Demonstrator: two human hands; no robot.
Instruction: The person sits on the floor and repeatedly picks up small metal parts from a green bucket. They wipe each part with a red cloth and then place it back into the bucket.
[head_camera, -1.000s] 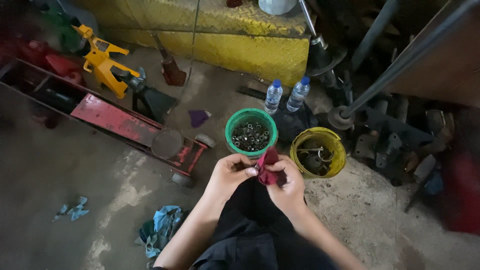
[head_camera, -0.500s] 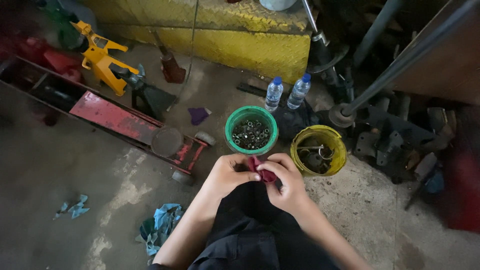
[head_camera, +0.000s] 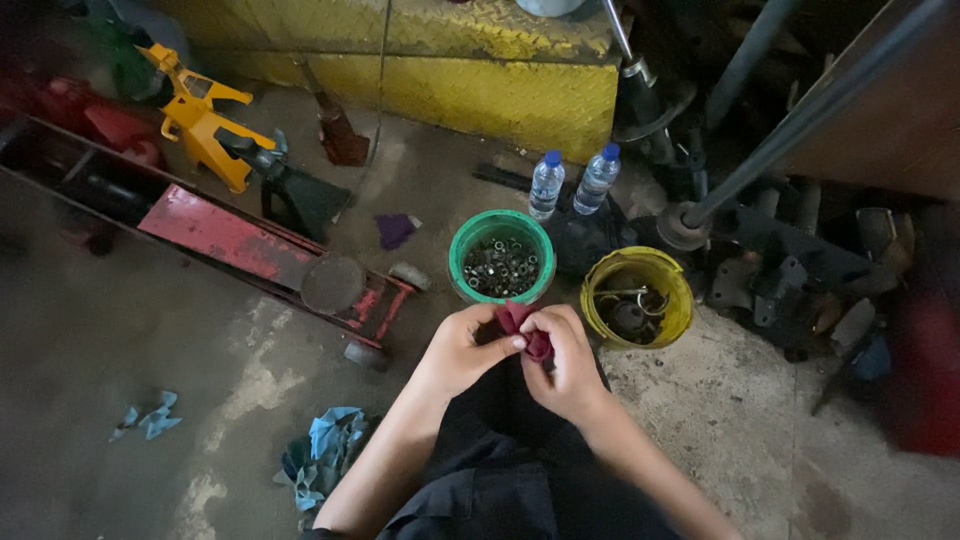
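Red rag (head_camera: 522, 325) — both hands, left hand (head_camera: 462, 350) and right hand (head_camera: 560, 360), pinch it; rub slowly, stay over the green bucket (head_camera: 470, 240).

My left hand (head_camera: 462, 350) and right hand (head_camera: 562, 362) are bare: no gloves, rings or wrist straps are visible. Both forearms are uncovered along their whole visible length, with no sleeves showing. My lap, directly below the hands, is covered by dark, near-black trousers (head_camera: 505, 470) of plain cloth, creased into soft folds and showing a stitched seam.
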